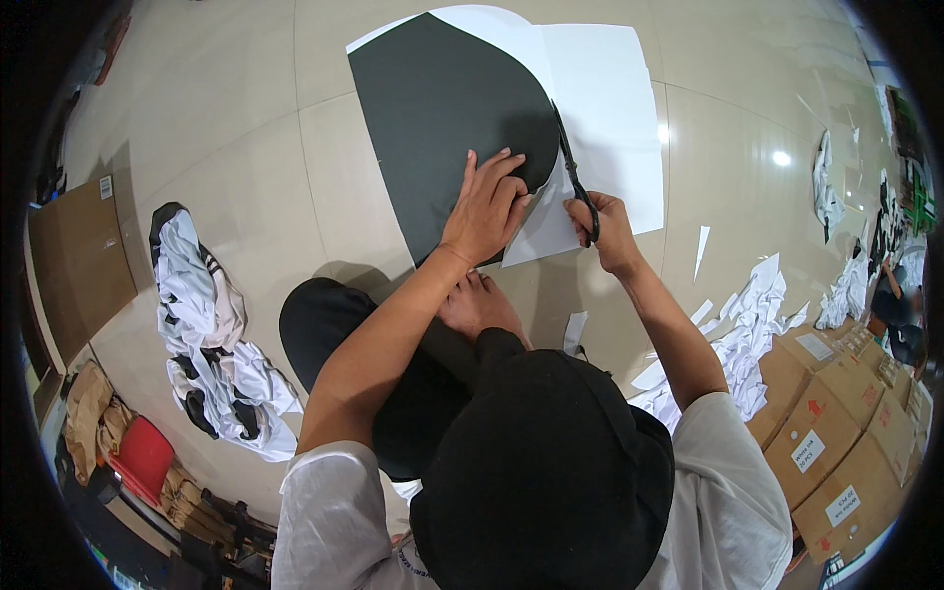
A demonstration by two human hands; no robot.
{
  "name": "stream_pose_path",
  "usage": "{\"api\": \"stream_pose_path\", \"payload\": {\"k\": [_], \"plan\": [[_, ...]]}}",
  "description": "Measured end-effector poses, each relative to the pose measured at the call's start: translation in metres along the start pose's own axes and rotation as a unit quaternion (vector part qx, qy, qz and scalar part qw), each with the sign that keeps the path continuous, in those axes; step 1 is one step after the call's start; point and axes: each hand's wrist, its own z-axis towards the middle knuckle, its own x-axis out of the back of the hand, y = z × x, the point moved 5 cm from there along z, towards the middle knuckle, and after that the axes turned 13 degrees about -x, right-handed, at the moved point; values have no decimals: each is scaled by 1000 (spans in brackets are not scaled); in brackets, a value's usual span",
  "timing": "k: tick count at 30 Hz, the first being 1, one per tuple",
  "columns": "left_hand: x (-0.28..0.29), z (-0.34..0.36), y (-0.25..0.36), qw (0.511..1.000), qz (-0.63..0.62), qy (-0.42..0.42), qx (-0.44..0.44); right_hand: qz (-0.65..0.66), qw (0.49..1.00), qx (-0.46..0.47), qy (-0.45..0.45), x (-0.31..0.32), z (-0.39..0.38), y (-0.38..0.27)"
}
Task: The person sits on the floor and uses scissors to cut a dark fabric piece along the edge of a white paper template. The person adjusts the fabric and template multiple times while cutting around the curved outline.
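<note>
A black sheet point(433, 118) with a curved right edge lies on top of white sheets point(605, 118) on the floor. My left hand point(487, 202) rests on the black sheet near its lower right edge, fingers spread and pressing down. In my right hand point(607, 228) is a pair of black scissors point(574, 177), held by the handles. Their blades point away from me, along the black sheet's curved edge and over the white sheet. My bare foot point(482, 307) is close to the near edge of the sheets, below my left wrist.
White offcuts point(737, 339) lie heaped to the right, with a thin strip point(701, 252) nearby. Cardboard boxes point(821, 447) are stacked at the lower right. Crumpled white-and-black cloth point(211, 324) lies on the left. Another person point(897, 300) is at the far right.
</note>
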Motion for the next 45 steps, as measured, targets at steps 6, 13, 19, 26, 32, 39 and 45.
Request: {"api": "stream_pose_path", "payload": {"k": [6, 13, 19, 26, 32, 39, 45], "plan": [[0, -1, 0, 1000, 4, -4, 2, -31, 999, -3, 10, 4, -4, -4], [-1, -1, -1, 1000, 2, -4, 5, -16, 1000, -3, -13, 7, -5, -15], [-1, -1, -1, 1000, 2, -6, 2, -37, 999, 6, -13, 6, 5, -23], [0, -1, -1, 1000, 1, -6, 3, -37, 999, 7, -13, 7, 10, -22], [-1, -1, -2, 1000, 1, -10, 7, -50, 999, 3, -7, 9, 8, -24], [-1, -2, -2, 1000, 0, -6, 5, -86, 996, 9, 5, 13, 1, -31], [-1, -1, -1, 1000, 2, -2, 0, -54, 999, -2, -8, 17, 8, -35]]}}
